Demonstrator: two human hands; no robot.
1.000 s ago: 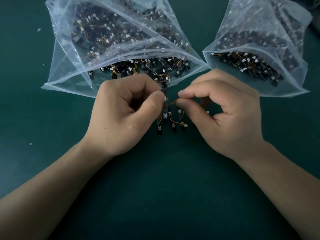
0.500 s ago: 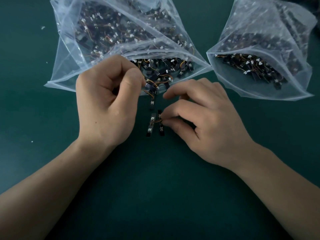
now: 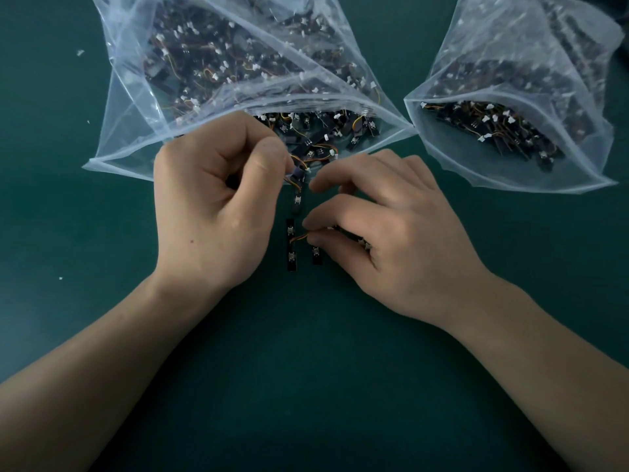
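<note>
Clear plastic large bag [image 3: 126,144] full of black wired modules, mouth open toward person; left hand [image 3: 218,212] at that mouth, thumb and forefinger pinching held module [image 3: 299,173]; right hand [image 3: 391,240] just below bag mouth, fingertips pinching orange wire [image 3: 299,237] of flat module [image 3: 292,258] on green mat [image 3: 306,369]; loose modules [image 3: 316,255] beside it; second bag [image 3: 510,175] right of large bag.

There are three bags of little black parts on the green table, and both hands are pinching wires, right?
Not quite. The head view shows two bags, not three: the left bag and the right bag. The rest is right: they lie on the green table, and the left hand and the right hand pinch wires.
</note>
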